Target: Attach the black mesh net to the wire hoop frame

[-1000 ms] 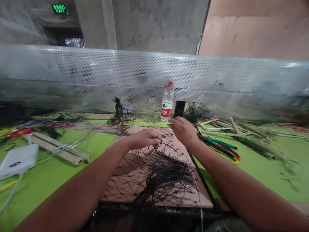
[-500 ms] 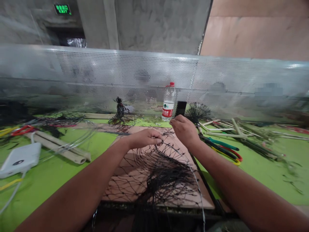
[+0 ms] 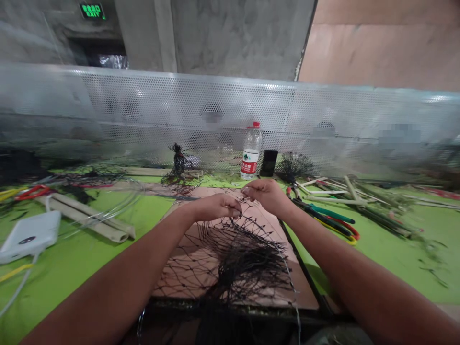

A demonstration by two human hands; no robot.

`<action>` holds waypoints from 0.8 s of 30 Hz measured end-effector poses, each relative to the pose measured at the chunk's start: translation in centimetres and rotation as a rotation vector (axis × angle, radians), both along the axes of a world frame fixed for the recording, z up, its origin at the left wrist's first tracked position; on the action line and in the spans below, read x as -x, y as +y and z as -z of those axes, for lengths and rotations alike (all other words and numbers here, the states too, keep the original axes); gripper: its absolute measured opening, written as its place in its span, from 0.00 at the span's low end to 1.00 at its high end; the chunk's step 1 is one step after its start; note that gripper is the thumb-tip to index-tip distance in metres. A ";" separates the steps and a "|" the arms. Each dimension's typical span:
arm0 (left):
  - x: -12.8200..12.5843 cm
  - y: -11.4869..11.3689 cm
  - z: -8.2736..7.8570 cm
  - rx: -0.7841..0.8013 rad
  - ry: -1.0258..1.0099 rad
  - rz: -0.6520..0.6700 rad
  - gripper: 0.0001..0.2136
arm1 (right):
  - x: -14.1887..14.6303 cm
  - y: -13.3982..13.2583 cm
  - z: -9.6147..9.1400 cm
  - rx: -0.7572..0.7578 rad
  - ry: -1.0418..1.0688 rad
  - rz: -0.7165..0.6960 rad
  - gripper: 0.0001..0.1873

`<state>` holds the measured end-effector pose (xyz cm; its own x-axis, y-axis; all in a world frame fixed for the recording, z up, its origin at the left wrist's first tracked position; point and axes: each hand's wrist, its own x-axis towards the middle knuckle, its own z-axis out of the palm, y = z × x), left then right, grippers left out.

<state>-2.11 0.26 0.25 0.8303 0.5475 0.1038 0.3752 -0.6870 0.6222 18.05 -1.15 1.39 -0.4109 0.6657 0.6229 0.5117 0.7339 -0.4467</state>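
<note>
Our left hand (image 3: 215,208) pinches a strand of the black net (image 3: 244,261); our right hand (image 3: 268,195) curls just beside it, its grip unclear. The net lies on a plywood board (image 3: 179,268), part spread into open mesh, part a dense tangled bunch.

Two hands, one left (image 3: 215,207) and one right (image 3: 268,195); one black net (image 3: 247,263); one wooden board (image 3: 304,294); two small black tangles (image 3: 178,167); one water bottle (image 3: 250,152); one black rectangular object (image 3: 269,163); one white power bank (image 3: 28,237); two pale tubes (image 3: 89,214); one pair of red-handled pliers (image 3: 32,192); one exit sign (image 3: 92,10); one perforated metal panel (image 3: 201,120).
</note>
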 end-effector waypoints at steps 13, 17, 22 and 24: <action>0.4 0.5 0.0 -0.096 -0.018 -0.052 0.10 | 0.1 -0.6 -0.8 0.202 -0.036 0.112 0.15; 0.3 0.4 -0.1 -0.177 -0.045 -0.128 0.11 | 0.0 0.4 0.0 0.485 0.129 0.074 0.16; -0.1 0.2 0.0 -0.202 -0.011 -0.093 0.11 | 0.8 0.4 0.8 0.682 0.242 0.069 0.12; -0.1 0.2 0.0 -0.228 -0.015 -0.095 0.11 | 1.1 0.1 1.0 0.737 0.250 0.058 0.12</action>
<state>-2.01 0.43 0.21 0.7735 0.5842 0.2458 0.4367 -0.7724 0.4613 16.96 -1.02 0.36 -0.2684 0.9599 0.0811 0.3601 0.1780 -0.9158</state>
